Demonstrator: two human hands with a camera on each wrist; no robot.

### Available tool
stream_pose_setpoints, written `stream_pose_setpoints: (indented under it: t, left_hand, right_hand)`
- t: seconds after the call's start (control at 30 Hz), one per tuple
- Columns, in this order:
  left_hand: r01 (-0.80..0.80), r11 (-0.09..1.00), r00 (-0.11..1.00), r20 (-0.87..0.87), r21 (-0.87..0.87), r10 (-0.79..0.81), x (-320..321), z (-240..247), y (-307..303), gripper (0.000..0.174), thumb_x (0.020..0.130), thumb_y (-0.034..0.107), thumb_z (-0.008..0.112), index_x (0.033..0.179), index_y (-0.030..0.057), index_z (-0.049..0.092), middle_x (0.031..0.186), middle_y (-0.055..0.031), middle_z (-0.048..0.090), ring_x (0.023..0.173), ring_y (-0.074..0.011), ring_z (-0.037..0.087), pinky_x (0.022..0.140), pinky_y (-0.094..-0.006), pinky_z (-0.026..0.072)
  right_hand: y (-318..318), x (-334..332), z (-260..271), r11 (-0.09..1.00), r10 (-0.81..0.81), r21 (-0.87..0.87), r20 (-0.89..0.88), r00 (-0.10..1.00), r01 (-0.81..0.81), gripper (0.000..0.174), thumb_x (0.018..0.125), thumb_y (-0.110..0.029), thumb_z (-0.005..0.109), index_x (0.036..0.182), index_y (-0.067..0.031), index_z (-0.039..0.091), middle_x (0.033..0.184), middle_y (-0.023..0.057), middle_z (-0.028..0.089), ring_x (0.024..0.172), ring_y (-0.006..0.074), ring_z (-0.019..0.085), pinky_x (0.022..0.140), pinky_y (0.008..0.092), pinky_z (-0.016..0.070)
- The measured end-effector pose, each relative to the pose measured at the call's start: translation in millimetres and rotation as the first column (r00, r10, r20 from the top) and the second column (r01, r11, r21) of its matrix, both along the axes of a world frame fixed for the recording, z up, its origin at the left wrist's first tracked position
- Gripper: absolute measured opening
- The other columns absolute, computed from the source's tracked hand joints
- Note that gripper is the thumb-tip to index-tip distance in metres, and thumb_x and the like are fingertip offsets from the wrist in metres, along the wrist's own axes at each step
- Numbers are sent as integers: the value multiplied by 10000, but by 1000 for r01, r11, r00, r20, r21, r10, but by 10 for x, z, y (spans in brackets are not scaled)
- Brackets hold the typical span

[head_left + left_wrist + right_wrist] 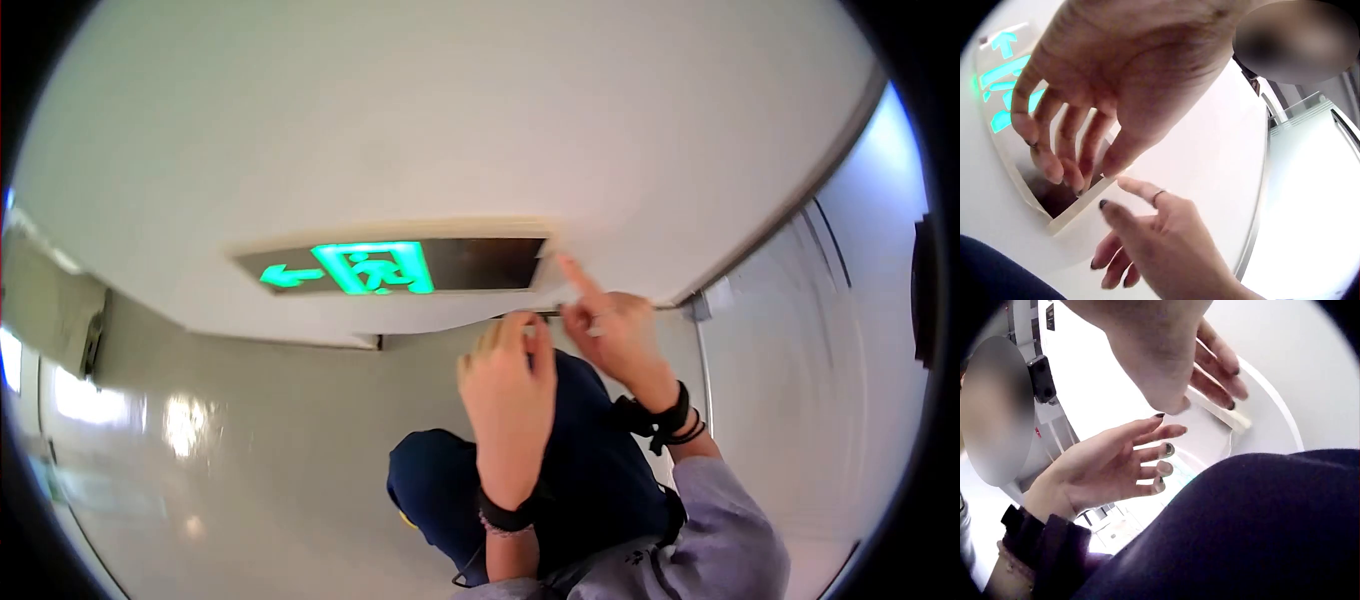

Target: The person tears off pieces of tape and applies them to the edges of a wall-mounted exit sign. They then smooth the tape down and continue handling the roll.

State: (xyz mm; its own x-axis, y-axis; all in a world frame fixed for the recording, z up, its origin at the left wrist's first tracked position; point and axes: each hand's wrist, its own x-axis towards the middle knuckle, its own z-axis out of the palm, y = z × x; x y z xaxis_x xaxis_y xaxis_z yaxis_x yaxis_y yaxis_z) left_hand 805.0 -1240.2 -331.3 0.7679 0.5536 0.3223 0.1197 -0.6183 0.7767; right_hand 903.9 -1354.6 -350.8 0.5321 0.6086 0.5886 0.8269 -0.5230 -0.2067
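A low wall sign [470, 262] shows a glowing green arrow and running figure, with a dark panel at its right end. A cream-coloured edge strip [1072, 217] borders it. My left hand [508, 400] is by the sign's right end, its fingers loosely bent and thumb apart from them; in the left wrist view the fingers overlap the dark panel. My right hand [625, 335] points its index finger at the sign's right end. That fingertip [1125, 182] lies right at the strip, beside the left thumb. Nothing shows held in either hand.
The white wall [450, 130] rises above the sign. A shiny grey floor [280, 420] spreads below and left. My dark-clothed knees [435, 480] are close under the hands. A pale glass-like panel [780, 330] stands at the right.
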Motion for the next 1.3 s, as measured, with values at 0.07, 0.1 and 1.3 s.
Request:
stream_pose_setpoints:
  t: [0.07, 0.1, 1.3]
  left_hand:
    - [-4, 998, 1000, 2, 58, 4, -21, 3, -12, 102, 858, 156, 579, 888, 64, 611, 747, -105, 626, 645, -270, 601, 623, -383, 433]
    - [-10, 997, 1000, -8, 74, 11, -32, 7, -17, 96, 857, 155, 579, 886, 67, 603, 743, -99, 621, 651, -270, 600, 636, -381, 424]
    - [-58, 983, 989, -123, 175, 80, -129, -34, 121, 157, 878, 216, 575, 904, 62, 581, 769, -78, 614, 720, -256, 589, 669, -371, 406]
  right_hand:
    - [31, 80, 92, 981, 16, 192, -69, 997, -2, 380, 779, -114, 690, 1143, -80, 586, 568, 35, 589, 450, 147, 558, 463, 266, 446]
    - [72, 116, 195, 968, 17, 249, -117, 993, 13, 297, 789, -116, 696, 1074, -94, 612, 572, 35, 590, 456, 135, 556, 471, 261, 446]
    - [226, 404, 296, 956, 175, 256, -98, 980, -145, 19, 860, -14, 563, 859, -32, 565, 551, 41, 475, 432, 113, 458, 439, 243, 332]
